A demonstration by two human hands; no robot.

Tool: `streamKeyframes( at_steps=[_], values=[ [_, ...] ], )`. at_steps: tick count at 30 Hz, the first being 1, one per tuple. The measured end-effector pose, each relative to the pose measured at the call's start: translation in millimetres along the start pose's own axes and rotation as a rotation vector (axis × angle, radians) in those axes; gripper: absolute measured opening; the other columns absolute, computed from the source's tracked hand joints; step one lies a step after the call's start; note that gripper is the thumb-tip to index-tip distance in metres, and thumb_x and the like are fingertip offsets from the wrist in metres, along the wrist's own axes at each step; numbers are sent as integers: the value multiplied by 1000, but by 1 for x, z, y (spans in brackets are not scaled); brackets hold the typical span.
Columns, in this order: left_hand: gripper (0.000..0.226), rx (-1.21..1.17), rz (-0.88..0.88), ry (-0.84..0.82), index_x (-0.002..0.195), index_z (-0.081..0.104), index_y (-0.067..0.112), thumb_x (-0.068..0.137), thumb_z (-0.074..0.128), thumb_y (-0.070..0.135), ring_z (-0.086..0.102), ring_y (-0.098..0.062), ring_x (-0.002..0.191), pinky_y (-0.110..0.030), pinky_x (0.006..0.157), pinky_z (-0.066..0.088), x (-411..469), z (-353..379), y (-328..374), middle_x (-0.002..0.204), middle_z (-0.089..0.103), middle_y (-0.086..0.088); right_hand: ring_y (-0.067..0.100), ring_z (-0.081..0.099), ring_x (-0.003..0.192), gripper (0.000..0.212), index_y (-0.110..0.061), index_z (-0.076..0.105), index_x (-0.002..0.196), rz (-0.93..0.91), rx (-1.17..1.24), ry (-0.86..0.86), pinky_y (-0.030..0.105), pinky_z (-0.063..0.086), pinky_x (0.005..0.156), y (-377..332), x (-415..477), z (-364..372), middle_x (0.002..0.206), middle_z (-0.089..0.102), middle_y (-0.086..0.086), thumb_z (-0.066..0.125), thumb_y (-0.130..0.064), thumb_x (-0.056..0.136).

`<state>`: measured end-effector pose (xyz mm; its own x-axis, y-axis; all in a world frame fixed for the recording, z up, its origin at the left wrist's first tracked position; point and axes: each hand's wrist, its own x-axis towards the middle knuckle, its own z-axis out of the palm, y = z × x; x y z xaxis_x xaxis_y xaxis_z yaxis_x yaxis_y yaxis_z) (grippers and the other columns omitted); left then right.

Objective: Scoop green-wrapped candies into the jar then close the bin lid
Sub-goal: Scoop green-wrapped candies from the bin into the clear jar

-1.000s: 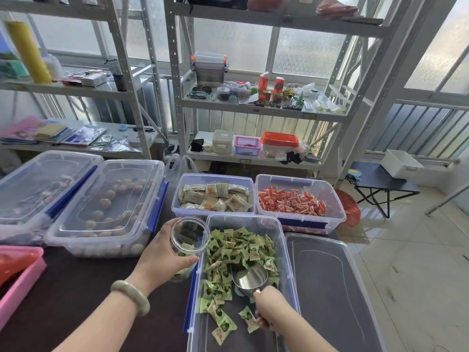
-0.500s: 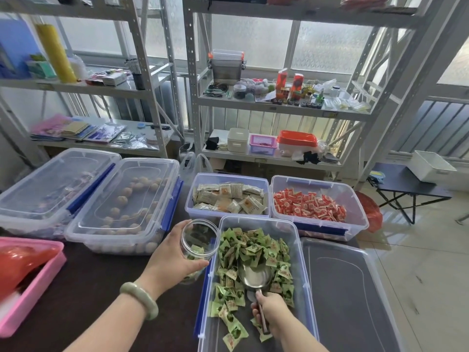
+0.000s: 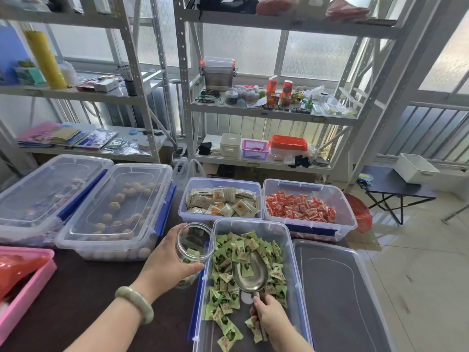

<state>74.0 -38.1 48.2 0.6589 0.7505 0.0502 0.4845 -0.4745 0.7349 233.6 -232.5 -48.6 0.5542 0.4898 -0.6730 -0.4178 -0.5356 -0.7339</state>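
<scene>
head view: the left hand [image 3: 169, 262] grips a clear jar [image 3: 195, 246], fingers wrapped around its wall and clamped on it, the mouth tilted toward the right and facing the open bin [image 3: 289, 250]. the jar is held just beside the bin's left wall, near its far left corner, and already contains a few green-wrapped candies [image 3: 243, 252] of the kind heaped in the far half of the bin. the right hand [image 3: 267, 317] is closed on the handle of a metal scoop [image 3: 250, 273], fingers together around it; the grip itself is partly hidden by the back of the hand.

key relation: the scoop's long axis runs from the right hand at the near end of the bin away toward the far end, the bowl pointing slightly left into the candy heap. one candy lies in the bowl, so the load is judged small. the jar mouth lies up and to the left of the bowl, near it but not touching. the coming move is judged to be a push of the bowl along its axis into the heap, then a lift and swing left to the jar mouth. the right hand carries the scoop; the left hand is the nearer to the jar and need only keep the mouth tilted.

the bin lid [image 3: 337, 295] lies flat on the surface, touching the bin's right side, nearer the right hand. it is not yet fitted.

risk, as a judgement: candies may slip off the bowl's open front during the swing.
</scene>
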Motion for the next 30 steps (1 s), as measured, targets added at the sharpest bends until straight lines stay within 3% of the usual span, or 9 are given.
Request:
streamKeyframes(
  at_steps=[11,14,19,27,30],
  values=[
    [94,22,24,11,133,34,36,56,87,38,40,7,99,-5,77,28,-1,1,7,110,41,26,8,46,36,18,-6,63,87,-172,-183,-43,21,37,41,-48,-44,-43,47,57,-4,50,-15,96],
    [93,21,35,9,133,35,34,56,87,37,40,5,100,-1,77,27,0,3,8,111,42,23,10,48,38,22,-4,68,88,-226,-332,-56,20,39,41,-79,-63,-60,55,61,-2,53,-18,95],
    [95,13,29,-22,136,31,35,58,86,39,40,2,104,-17,92,30,-1,3,10,122,47,14,7,54,41,22,-14,66,77,-319,-531,-116,18,40,41,-128,-91,-70,63,62,1,54,-20,94],
    [100,-6,18,-48,140,28,34,58,85,39,45,-3,114,-19,98,31,-6,3,20,135,49,8,6,51,44,20,-16,71,77,-412,-846,-41,17,45,45,-183,-104,-59,60,62,-2,59,-27,90],
    [98,-32,26,-53,139,31,34,58,86,35,47,-2,111,-18,96,32,-8,3,23,128,50,13,6,55,47,23,-11,76,87,-471,-1005,-14,17,50,46,-200,-109,-51,63,68,-1,60,-27,88]
  ],
)
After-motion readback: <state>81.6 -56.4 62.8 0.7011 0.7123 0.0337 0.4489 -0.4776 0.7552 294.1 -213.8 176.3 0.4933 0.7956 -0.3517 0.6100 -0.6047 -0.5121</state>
